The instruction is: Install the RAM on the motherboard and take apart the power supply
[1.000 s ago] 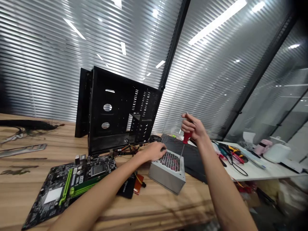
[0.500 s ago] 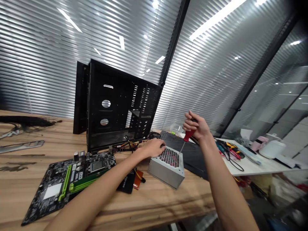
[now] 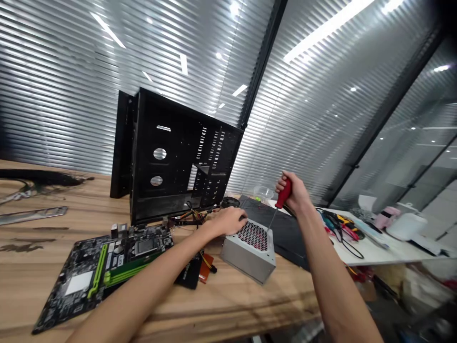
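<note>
A grey computer power supply (image 3: 246, 261) with a honeycomb grille on top sits on the wooden table. My left hand (image 3: 230, 220) is closed over its far left edge, with the fingertips partly hidden. In my right hand (image 3: 294, 193) is a screwdriver (image 3: 284, 194) with a red handle, gripped above the unit. Its thin shaft slants down to the right edge of the grille's face. Bundled cables (image 3: 196, 216) lie behind the power supply, beside my left wrist.
A black computer case (image 3: 167, 157) stands at the back. The motherboard (image 3: 107, 267) lies left, partly under my left forearm. Close by are a black drive (image 3: 189, 274) and an orange card (image 3: 206, 267). A dark mat (image 3: 289, 238) lies right; a white table (image 3: 374, 252) holds tools.
My right hand has turned around the screwdriver handle, and more of the red handle shows now. My left hand stays on the power supply. The view has shifted slightly.
</note>
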Demonstrator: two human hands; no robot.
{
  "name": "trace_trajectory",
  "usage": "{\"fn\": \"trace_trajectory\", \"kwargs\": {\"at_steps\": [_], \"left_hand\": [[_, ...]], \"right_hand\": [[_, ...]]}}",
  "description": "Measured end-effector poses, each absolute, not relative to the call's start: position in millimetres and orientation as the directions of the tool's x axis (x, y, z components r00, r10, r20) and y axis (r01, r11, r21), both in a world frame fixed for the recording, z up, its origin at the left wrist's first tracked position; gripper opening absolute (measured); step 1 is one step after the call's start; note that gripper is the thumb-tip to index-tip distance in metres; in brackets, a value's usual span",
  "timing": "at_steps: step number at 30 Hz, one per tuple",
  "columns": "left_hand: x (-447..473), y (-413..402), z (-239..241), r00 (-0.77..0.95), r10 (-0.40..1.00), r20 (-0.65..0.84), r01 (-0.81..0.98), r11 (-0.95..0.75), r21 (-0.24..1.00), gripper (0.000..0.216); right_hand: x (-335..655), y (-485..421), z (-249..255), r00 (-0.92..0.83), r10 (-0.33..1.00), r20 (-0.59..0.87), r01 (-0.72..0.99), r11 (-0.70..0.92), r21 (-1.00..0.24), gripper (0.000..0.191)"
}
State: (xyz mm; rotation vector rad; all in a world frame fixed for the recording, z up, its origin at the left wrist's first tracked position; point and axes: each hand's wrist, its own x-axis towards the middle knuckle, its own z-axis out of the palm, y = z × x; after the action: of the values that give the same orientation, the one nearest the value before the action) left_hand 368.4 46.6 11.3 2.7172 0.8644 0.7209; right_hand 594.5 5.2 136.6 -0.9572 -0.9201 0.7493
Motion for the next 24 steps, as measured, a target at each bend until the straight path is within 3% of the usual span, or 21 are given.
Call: {"fn": "trace_trajectory", "kwargs": {"at_steps": [2, 5, 7, 9, 11, 13, 15, 17, 19, 22, 24], "left_hand": [[368, 46, 11, 0.709, 0.588, 0.39, 0.491, -0.808, 0.326, 0.038], [368, 46, 11, 0.704, 0.595, 0.386, 0.498, -0.802, 0.328, 0.036], [368, 46, 11, 0.703, 0.6, 0.382, 0.502, -0.799, 0.331, 0.036], [368, 46, 11, 0.702, 0.603, 0.379, 0.503, -0.797, 0.335, 0.037], [368, 46, 11, 0.702, 0.604, 0.378, 0.502, -0.796, 0.338, 0.038], [368, 46, 11, 0.701, 0.604, 0.379, 0.501, -0.795, 0.341, 0.038], [368, 46, 10, 0.7, 0.604, 0.382, 0.5, -0.796, 0.342, 0.038], [368, 46, 10, 0.699, 0.604, 0.384, 0.5, -0.796, 0.341, 0.039], [368, 46, 9, 0.7, 0.604, 0.381, 0.502, -0.796, 0.339, 0.04], [368, 47, 10, 0.705, 0.605, 0.37, 0.504, -0.795, 0.339, 0.04], [368, 47, 10, 0.71, 0.603, 0.365, 0.501, -0.796, 0.34, 0.039]], "right_hand": [[594, 9, 135, 0.587, 0.748, 0.31, -0.105, 0.45, -0.887, 0.027], [598, -3, 131, 0.643, 0.686, 0.341, -0.112, 0.525, -0.844, 0.03], [604, -19, 131, 0.554, 0.76, 0.339, -0.155, 0.495, -0.855, 0.037], [608, -30, 133, 0.326, 0.889, 0.322, -0.211, 0.401, -0.892, 0.044], [607, -31, 133, 0.217, 0.929, 0.299, -0.233, 0.347, -0.908, 0.043], [603, -21, 130, 0.444, 0.843, 0.303, -0.189, 0.419, -0.888, 0.035], [598, -9, 125, 0.712, 0.628, 0.313, -0.087, 0.521, -0.849, 0.03], [598, -4, 120, 0.796, 0.514, 0.319, -0.039, 0.571, -0.82, 0.029], [604, -8, 119, 0.706, 0.622, 0.34, -0.087, 0.552, -0.829, 0.031], [613, -20, 124, 0.353, 0.868, 0.35, -0.204, 0.437, -0.876, 0.038], [611, -21, 127, 0.222, 0.923, 0.315, -0.242, 0.365, -0.899, 0.037]]}}
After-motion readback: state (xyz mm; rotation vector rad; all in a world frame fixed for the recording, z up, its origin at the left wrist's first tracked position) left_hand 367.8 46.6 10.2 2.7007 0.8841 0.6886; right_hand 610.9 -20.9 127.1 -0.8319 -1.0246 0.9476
